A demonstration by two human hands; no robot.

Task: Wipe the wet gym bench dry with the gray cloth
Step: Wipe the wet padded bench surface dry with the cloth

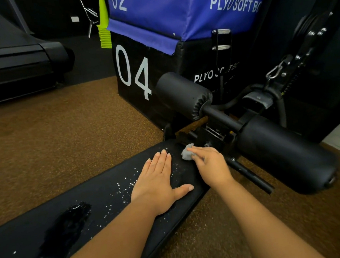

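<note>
Both bare hands work at the far end of the long black padded gym bench [101, 198], which runs diagonally from lower left toward the centre. Left hand [159, 177] lies flat, palm down on the pad, fingers together and extended, thumb splayed out to the right near the pad's right edge; it grips nothing. Right hand [211, 164] is clenched around the small crumpled gray cloth [186, 153], pressing it onto the pad's far right corner, just ahead of the left fingertips; the cloth bulges out beyond the knuckles, with only a wad of it showing. Bench surface is wet: white glinting droplets [125, 187] are scattered around and behind the left hand, a glossy puddle [74, 217] sits further back toward the near end, and more specks lie at the lower left corner. Beyond the cloth, the bench's black metal bracket [212, 133] joins a crossbar carrying two black cylindrical foam rollers, one to the upper left [182, 94] and a larger-looking one to the right [280, 154]. Behind them stands a black soft plyo box marked "04" [137, 74] with a blue plyo box marked "02" [185, 8] stacked on top. A stack of lime-green cones [104, 29] stands left of the boxes. A black treadmill [15, 66] is at the upper left. Floor is brown speckled rubber [53, 139]. A strap with a silver carabiner [273, 72] hangs at the upper right.
</note>
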